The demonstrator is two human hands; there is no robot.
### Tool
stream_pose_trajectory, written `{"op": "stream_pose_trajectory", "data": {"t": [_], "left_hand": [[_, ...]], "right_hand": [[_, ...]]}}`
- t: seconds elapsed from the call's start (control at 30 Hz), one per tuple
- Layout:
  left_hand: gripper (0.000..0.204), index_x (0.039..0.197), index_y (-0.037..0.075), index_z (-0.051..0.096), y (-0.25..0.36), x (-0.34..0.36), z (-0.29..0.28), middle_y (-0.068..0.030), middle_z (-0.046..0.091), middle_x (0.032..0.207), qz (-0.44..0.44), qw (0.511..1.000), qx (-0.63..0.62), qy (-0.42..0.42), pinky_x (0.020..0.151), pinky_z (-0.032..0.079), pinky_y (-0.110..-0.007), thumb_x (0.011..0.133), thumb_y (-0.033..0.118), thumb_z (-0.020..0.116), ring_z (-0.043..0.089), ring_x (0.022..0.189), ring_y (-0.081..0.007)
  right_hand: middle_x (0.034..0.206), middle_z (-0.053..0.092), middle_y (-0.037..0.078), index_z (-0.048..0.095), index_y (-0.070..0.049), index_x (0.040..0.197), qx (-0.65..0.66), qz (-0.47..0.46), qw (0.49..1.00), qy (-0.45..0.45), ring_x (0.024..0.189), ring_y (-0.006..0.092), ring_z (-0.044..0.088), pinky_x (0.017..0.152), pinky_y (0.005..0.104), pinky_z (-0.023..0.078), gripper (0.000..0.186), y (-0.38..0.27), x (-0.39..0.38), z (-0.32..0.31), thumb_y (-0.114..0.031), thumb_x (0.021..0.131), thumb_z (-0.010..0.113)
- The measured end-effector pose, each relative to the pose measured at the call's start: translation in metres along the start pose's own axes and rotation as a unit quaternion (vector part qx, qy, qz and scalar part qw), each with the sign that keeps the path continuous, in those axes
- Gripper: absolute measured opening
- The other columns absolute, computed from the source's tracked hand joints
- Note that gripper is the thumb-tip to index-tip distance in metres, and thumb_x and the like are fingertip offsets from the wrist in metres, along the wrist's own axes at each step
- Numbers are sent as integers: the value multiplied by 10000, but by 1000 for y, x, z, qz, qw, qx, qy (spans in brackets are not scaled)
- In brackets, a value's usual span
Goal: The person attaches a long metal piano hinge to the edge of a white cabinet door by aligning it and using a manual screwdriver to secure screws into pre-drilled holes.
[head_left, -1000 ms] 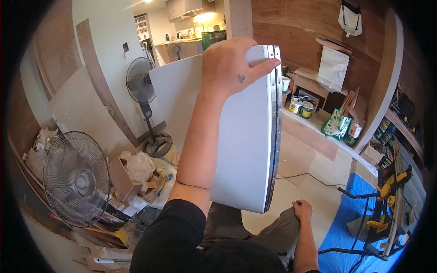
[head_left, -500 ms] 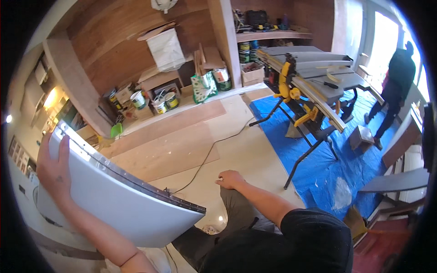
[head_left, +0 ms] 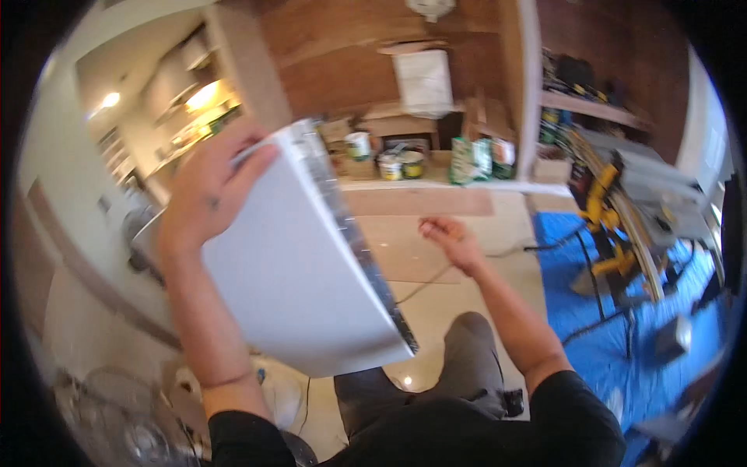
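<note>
Wood-panelled room | left hand [head_left: 204,194] grips flat white panel [head_left: 299,288], metallic edge | right hand [head_left: 451,241] loosely curled, empty

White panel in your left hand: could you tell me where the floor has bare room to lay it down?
The pale floor between the right hand and the blue tarp looks free, except for a cable. Crowded: buckets along the back wall, the saw stand on the tarp, and the fan below the left hand gripping the white panel.

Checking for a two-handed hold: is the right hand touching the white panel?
Apart. The head view shows the right hand open over bare floor, clear of the white panel.
</note>
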State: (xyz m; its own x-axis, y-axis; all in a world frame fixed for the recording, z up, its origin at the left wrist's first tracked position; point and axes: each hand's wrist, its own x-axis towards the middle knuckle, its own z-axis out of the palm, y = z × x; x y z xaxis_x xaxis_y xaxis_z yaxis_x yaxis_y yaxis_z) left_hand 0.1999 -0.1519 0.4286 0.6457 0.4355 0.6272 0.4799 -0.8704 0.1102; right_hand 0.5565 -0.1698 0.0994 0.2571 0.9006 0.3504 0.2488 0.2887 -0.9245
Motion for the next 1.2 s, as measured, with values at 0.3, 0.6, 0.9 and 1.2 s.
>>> {"op": "stream_pose_trajectory", "data": {"t": [0.3,0.6,0.9,1.2], "left_hand": [[203,1091,-5,671,-11,-10,-37,-32,673,916,-31,979,-164,-117,778,490,-262,1030,182,620,613,869,-80],[207,1070,-9,752,-9,-12,-48,-50,643,846,95,992,-64,-55,727,481,-308,971,125,630,603,817,-155],[232,1094,26,792,4,-4,-48,-74,637,787,191,980,48,-29,608,458,-328,907,18,655,592,694,-179],[195,1065,15,791,9,0,-52,-90,606,727,215,970,108,-46,587,451,-357,923,47,662,564,624,-224]], "right_hand": [[1140,715,79,653,25,1338,71,-238,960,-130,1011,130,647,886,296,523,484,-296,32,66,-316,1002,725],[952,749,57,720,0,1169,12,-267,956,-124,850,117,673,782,292,550,351,-306,30,87,-213,912,826],[953,750,81,697,36,1125,85,-263,953,-120,867,118,685,807,287,563,346,-301,28,87,-190,901,832],[929,743,70,695,29,1120,64,-260,957,-109,832,109,668,767,277,543,358,-300,30,88,-179,877,855]]}}
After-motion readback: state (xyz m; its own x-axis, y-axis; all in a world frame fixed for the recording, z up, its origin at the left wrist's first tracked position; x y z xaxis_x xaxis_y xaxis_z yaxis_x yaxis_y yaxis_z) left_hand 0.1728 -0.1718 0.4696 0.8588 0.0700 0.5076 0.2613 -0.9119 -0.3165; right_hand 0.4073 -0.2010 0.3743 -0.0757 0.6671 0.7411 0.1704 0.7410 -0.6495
